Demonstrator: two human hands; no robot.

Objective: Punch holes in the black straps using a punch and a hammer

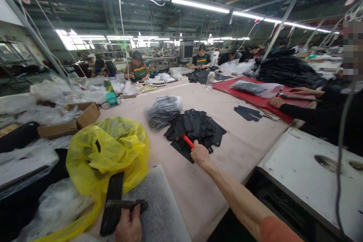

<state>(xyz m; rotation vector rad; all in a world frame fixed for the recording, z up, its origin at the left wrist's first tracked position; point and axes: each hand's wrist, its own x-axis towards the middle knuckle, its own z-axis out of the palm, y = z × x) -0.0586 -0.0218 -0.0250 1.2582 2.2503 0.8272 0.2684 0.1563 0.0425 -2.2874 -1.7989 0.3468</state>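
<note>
My right hand point(200, 153) is closed round the red handle point(188, 141) of a tool, whose dark head lies over a pile of black cut pieces point(195, 126) on the table. Low in the view, my left hand point(129, 225) is closed at a dark hammer-like tool point(127, 204); its fingers press against the tool. Under that tool is a long black padded piece point(112, 204), beside a grey felt-like board point(161, 208). A yellow plastic bag point(110, 151) lies just beyond my left hand.
A clear-wrapped grey bundle point(163, 111) sits behind the pile. An open cardboard box point(85, 115) stands left, a bottle point(210, 81) at the back. On the right, a person's hands point(276, 102) work at a red sheet point(300, 102). A white machine table point(306, 166) stands right.
</note>
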